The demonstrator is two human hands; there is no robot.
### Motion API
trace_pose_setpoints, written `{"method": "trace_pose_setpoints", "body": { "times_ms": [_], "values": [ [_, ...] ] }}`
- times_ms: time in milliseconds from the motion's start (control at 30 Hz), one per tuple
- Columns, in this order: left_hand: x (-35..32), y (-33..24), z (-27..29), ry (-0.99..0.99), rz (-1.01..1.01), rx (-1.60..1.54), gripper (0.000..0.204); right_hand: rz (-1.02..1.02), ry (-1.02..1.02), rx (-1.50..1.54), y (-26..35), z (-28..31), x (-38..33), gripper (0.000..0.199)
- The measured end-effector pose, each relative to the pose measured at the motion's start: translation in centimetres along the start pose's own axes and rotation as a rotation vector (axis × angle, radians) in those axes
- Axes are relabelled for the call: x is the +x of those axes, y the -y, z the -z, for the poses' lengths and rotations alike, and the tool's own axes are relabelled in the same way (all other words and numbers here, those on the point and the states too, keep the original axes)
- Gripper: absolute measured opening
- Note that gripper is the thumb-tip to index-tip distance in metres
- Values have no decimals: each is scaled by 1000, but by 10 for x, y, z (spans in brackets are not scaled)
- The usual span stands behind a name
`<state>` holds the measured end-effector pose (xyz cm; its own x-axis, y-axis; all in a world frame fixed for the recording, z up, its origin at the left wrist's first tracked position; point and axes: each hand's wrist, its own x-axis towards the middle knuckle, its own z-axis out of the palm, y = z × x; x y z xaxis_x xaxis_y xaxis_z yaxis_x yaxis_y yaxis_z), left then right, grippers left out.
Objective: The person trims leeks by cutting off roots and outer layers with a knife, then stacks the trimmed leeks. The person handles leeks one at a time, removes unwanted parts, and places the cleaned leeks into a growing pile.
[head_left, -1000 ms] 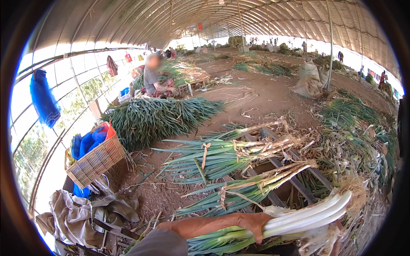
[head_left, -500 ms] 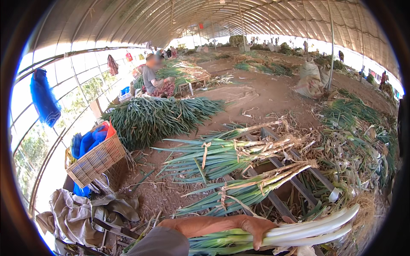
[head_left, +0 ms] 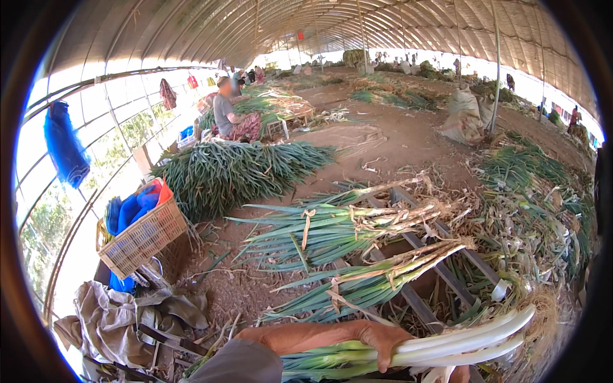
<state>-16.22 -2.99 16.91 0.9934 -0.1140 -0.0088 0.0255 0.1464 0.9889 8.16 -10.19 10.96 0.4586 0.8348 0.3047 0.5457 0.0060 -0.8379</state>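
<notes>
My left hand point(head_left: 383, 340) comes in from the lower left and is closed round a bunch of large green onions point(head_left: 463, 338). Their thick white shafts and roots point right, and their green leaves run left under my forearm. Only a small part of my right hand point(head_left: 460, 375) shows at the lower edge, below the white shafts, beside a pale strip of skin point(head_left: 438, 374). Its fingers are mostly hidden. Just beyond, more green onions point(head_left: 377, 281) with dry, yellowed outer leaves lie across a dark slatted rack point(head_left: 418, 306).
A tilted wicker crate point(head_left: 147, 239) with blue and orange stuff stands left, above crumpled tan cloth point(head_left: 108, 325). Behind is a heap of green onions point(head_left: 236, 169), then a seated person point(head_left: 227, 115). Trimmings point(head_left: 530, 242) pile up at right, near full sacks point(head_left: 463, 118).
A fingertip that showed above the white shafts is gone from there, and fingers now show at the lower edge beside the pale skin. My left hand keeps its hold almost unmoved.
</notes>
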Motion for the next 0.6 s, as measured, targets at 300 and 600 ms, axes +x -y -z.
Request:
{"method": "trace_pose_setpoints", "body": {
  "times_ms": [300, 600],
  "values": [
    [0, 65, 14, -105, 229, 113, 92, 168, -360, -521, -105, 153, 60, 34],
    [0, 43, 11, -225, 389, 269, 79, 335, -279, -1097, -124, 209, 71, 37]
  ]
}}
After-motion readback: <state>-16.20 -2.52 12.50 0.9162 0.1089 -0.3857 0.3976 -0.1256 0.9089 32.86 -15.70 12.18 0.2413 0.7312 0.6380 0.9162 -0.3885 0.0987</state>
